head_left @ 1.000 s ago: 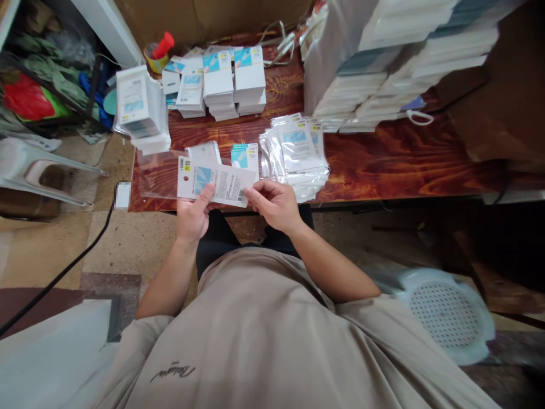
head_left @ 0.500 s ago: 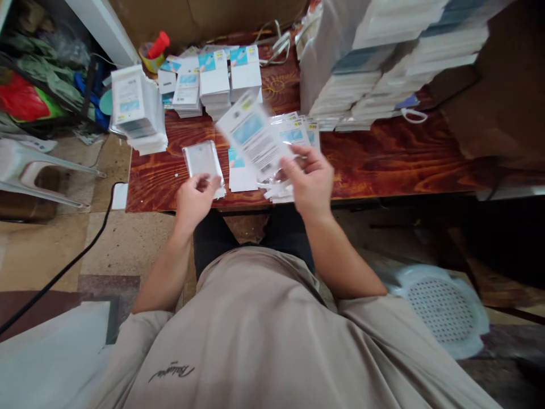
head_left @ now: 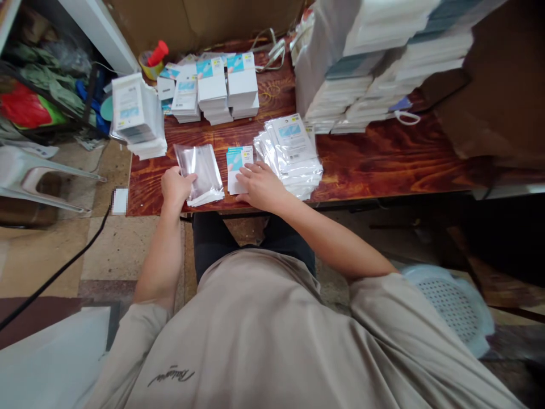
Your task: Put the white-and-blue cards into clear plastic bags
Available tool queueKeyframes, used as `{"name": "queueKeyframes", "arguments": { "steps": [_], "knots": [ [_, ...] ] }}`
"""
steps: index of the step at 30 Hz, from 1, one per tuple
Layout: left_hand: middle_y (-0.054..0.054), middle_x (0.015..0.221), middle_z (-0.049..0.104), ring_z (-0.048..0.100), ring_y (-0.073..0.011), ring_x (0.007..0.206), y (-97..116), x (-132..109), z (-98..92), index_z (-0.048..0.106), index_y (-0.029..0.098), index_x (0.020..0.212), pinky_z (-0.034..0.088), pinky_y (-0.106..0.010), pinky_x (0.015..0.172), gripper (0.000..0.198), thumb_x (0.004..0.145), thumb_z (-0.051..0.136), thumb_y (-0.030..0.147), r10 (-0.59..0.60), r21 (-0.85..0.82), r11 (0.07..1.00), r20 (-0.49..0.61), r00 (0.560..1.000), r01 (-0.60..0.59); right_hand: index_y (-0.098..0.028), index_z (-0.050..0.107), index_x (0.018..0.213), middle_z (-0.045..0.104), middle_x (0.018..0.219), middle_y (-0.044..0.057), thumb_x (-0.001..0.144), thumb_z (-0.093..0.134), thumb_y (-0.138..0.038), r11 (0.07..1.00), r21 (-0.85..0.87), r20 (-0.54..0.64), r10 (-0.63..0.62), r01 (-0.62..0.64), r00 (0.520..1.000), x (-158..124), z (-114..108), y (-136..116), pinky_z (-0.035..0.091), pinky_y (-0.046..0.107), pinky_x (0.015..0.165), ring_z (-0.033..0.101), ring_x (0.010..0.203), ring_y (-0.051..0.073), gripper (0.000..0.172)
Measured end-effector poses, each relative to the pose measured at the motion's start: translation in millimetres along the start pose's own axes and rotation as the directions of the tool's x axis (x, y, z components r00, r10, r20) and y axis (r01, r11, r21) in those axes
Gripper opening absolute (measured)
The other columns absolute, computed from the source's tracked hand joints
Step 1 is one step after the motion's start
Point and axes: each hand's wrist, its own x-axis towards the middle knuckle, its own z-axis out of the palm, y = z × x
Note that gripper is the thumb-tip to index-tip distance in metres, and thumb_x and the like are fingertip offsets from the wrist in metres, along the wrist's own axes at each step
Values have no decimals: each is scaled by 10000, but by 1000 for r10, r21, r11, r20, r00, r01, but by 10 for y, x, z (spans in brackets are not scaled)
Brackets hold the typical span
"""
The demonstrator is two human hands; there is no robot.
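Observation:
A pile of clear plastic bags (head_left: 204,167) lies near the table's front edge. My left hand (head_left: 175,188) grips its left side, thumb on top and fingers partly hidden at the edge. To the right of the bags is a small stack of blue-and-white printed cards (head_left: 234,165). My right hand (head_left: 263,184) rests over the lower right of these cards, palm down with fingers stretched out; nothing shows held in it. Just beyond that hand, several bagged cards (head_left: 295,147) lie in a loose, overlapping heap.
Several card stacks (head_left: 212,91) stand along the back, with a taller stack of packed cards (head_left: 131,108) at the left. High piles of packs (head_left: 349,85) rise at the back right. A tape roll (head_left: 151,65), white scissors handle (head_left: 407,117) and plastic stool (head_left: 447,307) are around.
My right hand has put its bagged card onto the heap and moved left to the printed cards. My left hand has shifted slightly left along the clear bags, whose top now looks skewed.

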Motion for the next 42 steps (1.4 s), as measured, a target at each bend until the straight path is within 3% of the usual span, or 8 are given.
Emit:
{"name": "queueKeyframes", "arguments": {
  "steps": [5,16,24,27,32,35,37,42],
  "knots": [
    [-168,1026,779,719,-323,988,-77,-106,-85,771,173,1001,506,-423,910,306,964,567,397,96,-17,995,-82,992,-98,-46,711,1113,738,1112,232,1019,457,-168,981,-135,281,-96,138,955,141,-37,16,496,399,808,707,1024,337,297],
    [-111,949,760,713,-269,917,-116,-146,-114,710,185,968,505,-420,958,196,943,627,360,51,-127,988,-261,964,-86,-26,657,1121,744,1040,262,1006,336,-68,972,-159,331,-112,172,937,32,-65,-148,444,356,703,730,969,340,343],
    [-198,1303,710,615,-328,1326,-140,-79,-79,735,166,1110,396,-491,1183,323,1020,481,344,220,-212,936,-270,937,-281,-43,683,1121,751,1054,231,1008,362,-83,989,-128,234,-42,74,971,-80,-143,-150,340,352,650,719,922,317,343],
    [-150,1102,756,736,-270,1067,-92,-107,-51,712,171,1056,548,-451,1016,300,1021,496,376,84,-435,872,-322,943,-226,-79,723,1054,770,1001,192,1006,402,-101,994,-97,188,-34,53,982,-106,-158,-113,336,351,665,704,896,285,325],
    [-8,820,697,724,-151,719,-4,-147,50,628,193,913,622,-319,741,164,812,757,197,-141,-869,494,-49,989,28,-176,744,963,788,933,104,1057,448,-297,986,131,-184,126,-103,975,-173,-80,67,409,327,693,697,867,221,333],
    [35,739,642,678,-107,665,15,-181,103,658,184,898,631,-303,778,254,726,838,131,-136,-926,352,95,986,137,-213,697,1072,755,877,72,1064,443,-491,820,526,-453,493,-224,743,-222,-50,85,485,317,682,709,826,213,377],
    [33,712,632,665,-102,637,28,-216,126,664,176,873,631,-287,742,229,754,858,192,-134,-935,308,139,981,174,-231,638,1068,700,771,34,1032,475,-597,606,780,-403,679,-158,613,-255,-49,11,500,295,590,698,714,195,403],
    [-42,840,747,762,-174,750,106,-325,126,597,200,908,636,-291,689,274,875,799,382,-142,-944,273,148,979,183,-252,518,943,622,590,-47,877,683,-664,53,987,76,672,-151,737,-339,3,-313,393,231,321,597,412,147,448]
  ]
}}
